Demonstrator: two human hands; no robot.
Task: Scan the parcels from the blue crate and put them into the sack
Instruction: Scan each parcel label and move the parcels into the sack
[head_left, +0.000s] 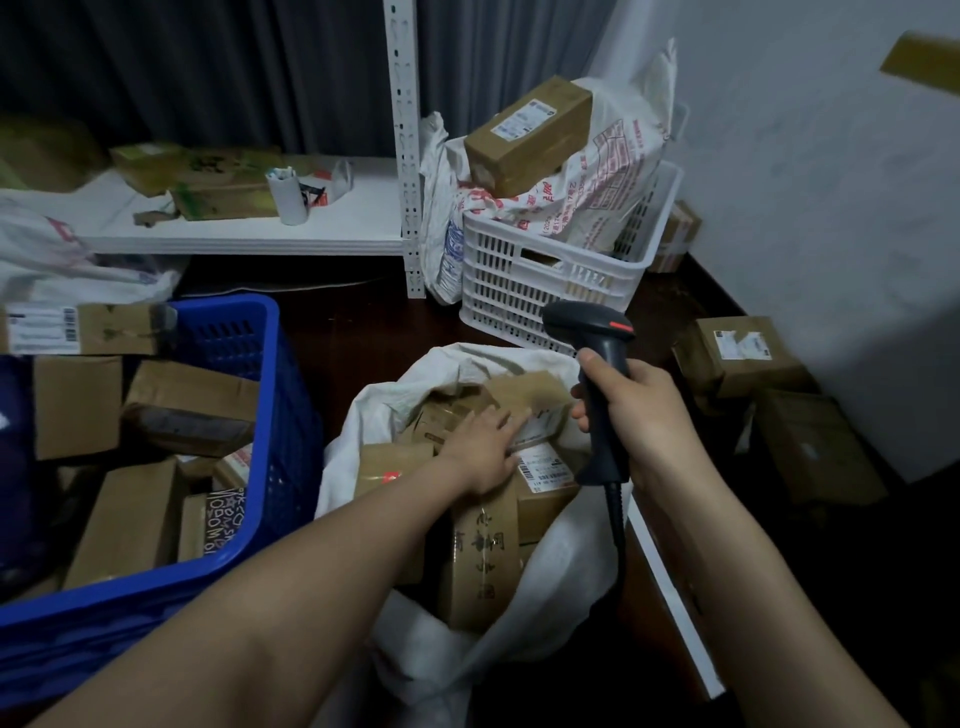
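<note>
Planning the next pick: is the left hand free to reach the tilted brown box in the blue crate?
Probably yes: the left hand rests open on parcels in the sack, holding nothing, and the box lies uncovered in the open crate alongside.

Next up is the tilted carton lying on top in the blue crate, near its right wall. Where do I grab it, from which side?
Likely span its narrow width, long edge to long edge, coming from above with the left hand. The carton lies topmost and tilted, upper face bare, while the blue crate wall crowds its right end. The right hand grips the scanner.
</note>
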